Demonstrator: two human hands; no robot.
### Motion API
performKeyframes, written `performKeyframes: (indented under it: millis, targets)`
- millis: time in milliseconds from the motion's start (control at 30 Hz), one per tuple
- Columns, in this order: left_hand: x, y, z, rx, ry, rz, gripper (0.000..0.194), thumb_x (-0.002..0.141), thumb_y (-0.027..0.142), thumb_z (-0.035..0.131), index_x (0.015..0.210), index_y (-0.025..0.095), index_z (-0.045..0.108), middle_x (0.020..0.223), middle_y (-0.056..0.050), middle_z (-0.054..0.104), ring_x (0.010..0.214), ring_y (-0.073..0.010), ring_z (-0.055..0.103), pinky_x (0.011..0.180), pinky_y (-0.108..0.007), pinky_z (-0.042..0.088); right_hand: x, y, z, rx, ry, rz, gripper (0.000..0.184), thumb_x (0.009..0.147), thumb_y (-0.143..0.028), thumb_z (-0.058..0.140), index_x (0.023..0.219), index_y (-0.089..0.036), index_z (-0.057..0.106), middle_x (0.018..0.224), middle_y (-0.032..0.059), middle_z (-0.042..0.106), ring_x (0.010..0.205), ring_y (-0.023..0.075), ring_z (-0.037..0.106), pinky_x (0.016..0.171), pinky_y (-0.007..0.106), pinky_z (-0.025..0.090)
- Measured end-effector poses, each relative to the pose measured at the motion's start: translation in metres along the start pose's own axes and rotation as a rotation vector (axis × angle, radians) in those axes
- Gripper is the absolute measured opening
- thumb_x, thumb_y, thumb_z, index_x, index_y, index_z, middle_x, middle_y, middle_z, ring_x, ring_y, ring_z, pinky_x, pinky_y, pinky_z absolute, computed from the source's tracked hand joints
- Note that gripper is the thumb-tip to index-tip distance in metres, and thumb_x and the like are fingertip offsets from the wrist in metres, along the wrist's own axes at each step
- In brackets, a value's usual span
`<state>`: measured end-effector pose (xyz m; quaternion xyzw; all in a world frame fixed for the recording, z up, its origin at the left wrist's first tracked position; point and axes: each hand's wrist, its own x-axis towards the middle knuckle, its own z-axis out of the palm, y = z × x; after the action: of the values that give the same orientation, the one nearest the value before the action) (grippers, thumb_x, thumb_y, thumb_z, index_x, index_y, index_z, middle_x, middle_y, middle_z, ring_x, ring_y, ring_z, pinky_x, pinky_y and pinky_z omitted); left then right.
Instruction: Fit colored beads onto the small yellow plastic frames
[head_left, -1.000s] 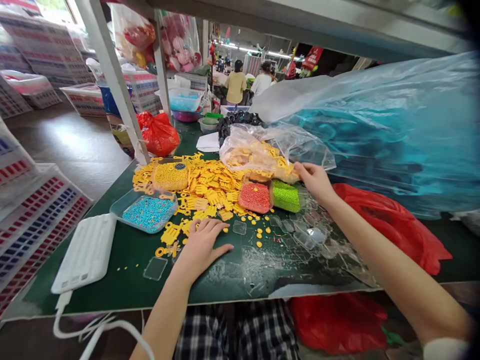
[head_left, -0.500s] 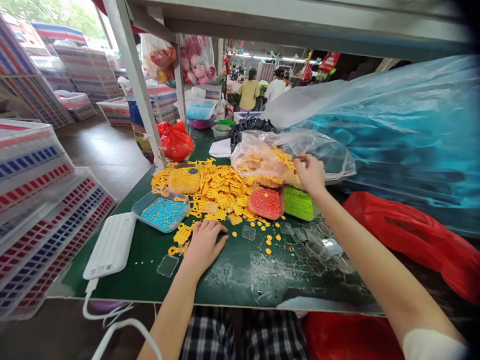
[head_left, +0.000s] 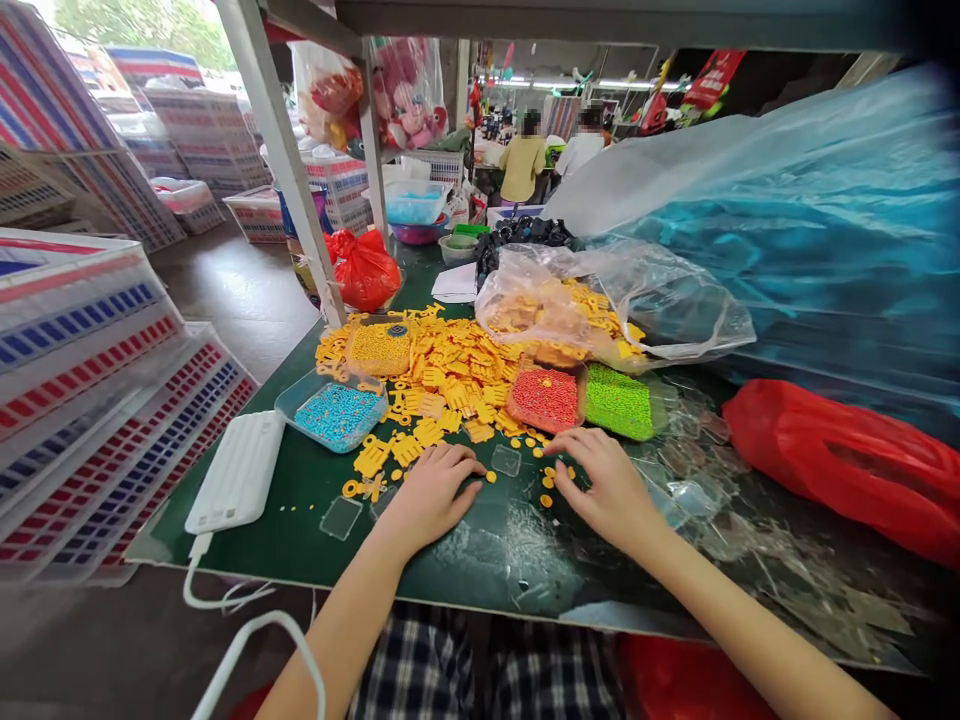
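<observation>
My left hand (head_left: 433,492) rests palm down on the green table (head_left: 480,545), fingers stretched and thumb apart, its fingertips beside a small yellow disc (head_left: 491,477). My right hand (head_left: 604,490) hovers or lies over several loose yellow discs (head_left: 546,501), thumb and fingers apart; I see nothing held in it. Between the hands lies a clear square plate (head_left: 506,460). Beyond them spreads a heap of flat yellow plastic pieces (head_left: 457,375). Around it are tubs of blue beads (head_left: 337,415), yellow beads (head_left: 379,348), red beads (head_left: 545,398) and green beads (head_left: 619,402).
A white power bank (head_left: 236,470) with a cable lies at the left. Behind the heap is a clear bag (head_left: 540,300) of yellow pieces. A red bag (head_left: 832,460) and scattered clear plates (head_left: 694,495) lie right. A shelf post (head_left: 289,150) rises at the back left.
My right hand has come away from the clear bag, down and toward me to the loose discs. My left hand stays low on the table by the yellow pieces. The view has shifted slightly.
</observation>
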<state>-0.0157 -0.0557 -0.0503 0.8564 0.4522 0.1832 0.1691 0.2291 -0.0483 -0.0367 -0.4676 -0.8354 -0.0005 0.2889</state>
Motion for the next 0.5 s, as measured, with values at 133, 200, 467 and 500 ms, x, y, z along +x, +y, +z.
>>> performKeyframes:
  millis: [133,200,467,500]
  targets:
    - [0.000,-0.003,-0.002,-0.051,0.028,0.003,0.020,0.095,0.022,0.051,0.106,0.020,0.067,0.111,-0.005,0.068,0.104,-0.0217,0.059,0.095,-0.039,0.043,0.022,-0.003,0.000,0.057,-0.175,-0.201,0.016,0.090,-0.016,0.045,0.095,-0.021,0.060,0.098,0.0076,0.065,0.095,0.0230,0.058,0.081,0.039,0.048]
    - [-0.001,-0.007,-0.003,-0.041,0.075,-0.040,0.020,0.095,0.023,0.050,0.104,0.020,0.068,0.107,-0.004,0.070,0.101,-0.0214,0.061,0.093,-0.040,0.044,0.027,-0.001,0.001,0.053,-0.217,-0.276,0.017,0.091,-0.017,0.046,0.098,-0.019,0.061,0.101,0.0092,0.064,0.099,0.0239,0.057,0.083,0.040,0.049]
    - [-0.005,-0.031,0.002,0.146,0.452,-0.399,0.026,0.094,0.029,0.049,0.113,0.023,0.066,0.124,-0.008,0.064,0.116,-0.0267,0.057,0.097,-0.044,0.045,0.004,0.002,0.020,-0.032,-0.241,-0.278,0.021,0.091,-0.025,0.052,0.106,-0.018,0.064,0.111,0.0106,0.066,0.103,0.0266,0.058,0.086,0.045,0.048]
    - [-0.006,-0.034,0.004,0.186,0.466,-0.451,0.029,0.094,0.032,0.049,0.117,0.022,0.065,0.129,-0.010,0.061,0.120,-0.0285,0.054,0.099,-0.046,0.044,0.002,0.002,0.021,-0.039,-0.240,-0.250,0.021,0.091,-0.026,0.054,0.107,-0.018,0.065,0.112,0.0107,0.066,0.103,0.0271,0.058,0.087,0.045,0.048]
